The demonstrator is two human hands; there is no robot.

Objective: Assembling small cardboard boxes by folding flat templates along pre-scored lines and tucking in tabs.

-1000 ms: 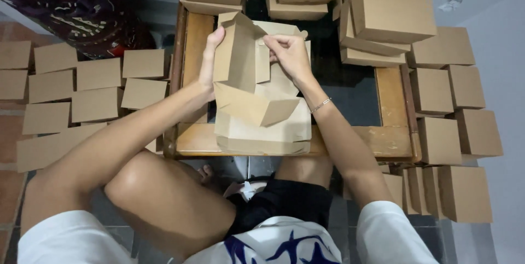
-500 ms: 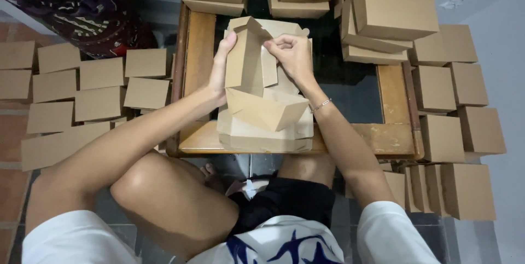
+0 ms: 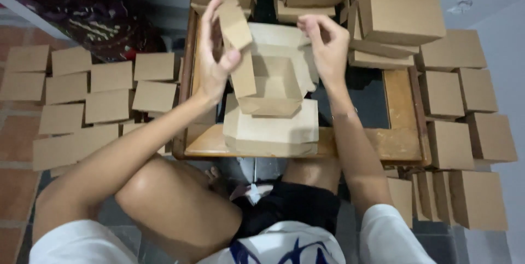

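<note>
Between both hands, left grip (image 3: 216, 59) pinches the box flap (image 3: 235, 26); right grip (image 3: 325, 42) seemingly curled on the cardboard box (image 3: 273, 83)

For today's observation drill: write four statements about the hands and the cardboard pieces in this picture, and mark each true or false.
1. The left hand grips a flap of the half-folded box. True.
2. The right hand rests on the person's knee. False: it is raised at the box's far edge.
3. Flat blanks lie on the floor at the person's left. True.
4. The folded boxes stacked on the right are white. False: they are brown.
</note>
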